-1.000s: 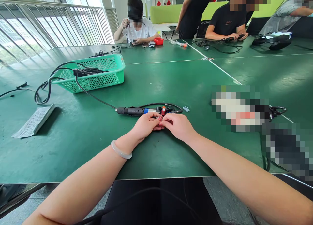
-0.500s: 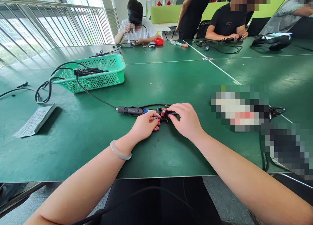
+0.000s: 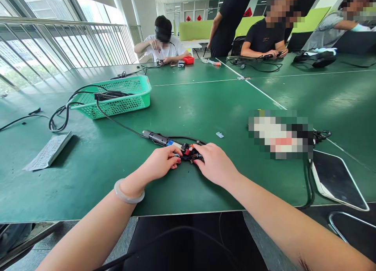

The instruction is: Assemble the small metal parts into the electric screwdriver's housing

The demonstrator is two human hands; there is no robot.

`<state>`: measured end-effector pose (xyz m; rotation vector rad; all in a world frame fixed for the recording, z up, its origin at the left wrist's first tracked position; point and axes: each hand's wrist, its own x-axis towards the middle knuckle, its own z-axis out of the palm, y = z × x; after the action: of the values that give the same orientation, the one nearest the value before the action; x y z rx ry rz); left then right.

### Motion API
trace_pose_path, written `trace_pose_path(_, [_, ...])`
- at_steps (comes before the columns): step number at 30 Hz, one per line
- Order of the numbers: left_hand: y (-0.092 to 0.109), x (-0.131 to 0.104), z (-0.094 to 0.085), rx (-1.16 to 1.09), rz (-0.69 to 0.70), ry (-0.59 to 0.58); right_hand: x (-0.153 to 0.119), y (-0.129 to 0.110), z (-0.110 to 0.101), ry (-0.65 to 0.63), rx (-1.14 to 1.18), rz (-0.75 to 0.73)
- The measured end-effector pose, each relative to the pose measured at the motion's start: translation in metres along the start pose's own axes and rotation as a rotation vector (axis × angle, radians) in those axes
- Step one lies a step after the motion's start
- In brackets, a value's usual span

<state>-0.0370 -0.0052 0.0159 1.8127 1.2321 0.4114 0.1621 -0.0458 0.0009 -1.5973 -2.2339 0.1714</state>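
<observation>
Viewing a slim, rod-shaped device (image 3: 158,137), black-bodied with a blue band and a silvery section

Most of my view is a broad, matte green tabletop (image 3: 182,196); the device lies aslant at its middle, black end toward the upper left. The bare left forearm (image 3: 88,228) and bare right forearm (image 3: 273,212) slant in from the lower corners and converge on it, wrists low. Well to the upper left I have a turquoise perforated plastic basket (image 3: 123,108), whose thin black cable (image 3: 120,126) runs to the device.

The left hand (image 3: 155,163) is mostly closed, fingers curled and thumb drawn in, holding the device's near side. The right hand (image 3: 217,165), palm down, has thumb and fingers slightly parted around the right part of a red-and-black cluster of small parts (image 3: 188,151) at the device's lower end. I cannot tell what the left fingertips pinch. Just beyond lies a small white printed tag (image 3: 219,135).
</observation>
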Motion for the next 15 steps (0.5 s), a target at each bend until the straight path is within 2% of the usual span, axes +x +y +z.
trace_pose_path(4, [-0.002,-0.024,-0.010,0.292,0.030,0.091,-0.009,-0.023,0.005,-0.014,0.002,-0.035])
trace_pose_path(8, [-0.010,-0.050,-0.020,0.487,-0.037,0.171,-0.009,-0.048,0.009,-0.029,0.102,-0.045])
trace_pose_path(10, [-0.019,-0.063,-0.027,0.553,-0.065,0.196,-0.006,-0.064,0.012,-0.066,0.122,-0.012])
trace_pose_path(15, [-0.056,-0.094,-0.044,0.716,-0.049,0.328,0.004,-0.108,0.026,-0.088,0.140,-0.067])
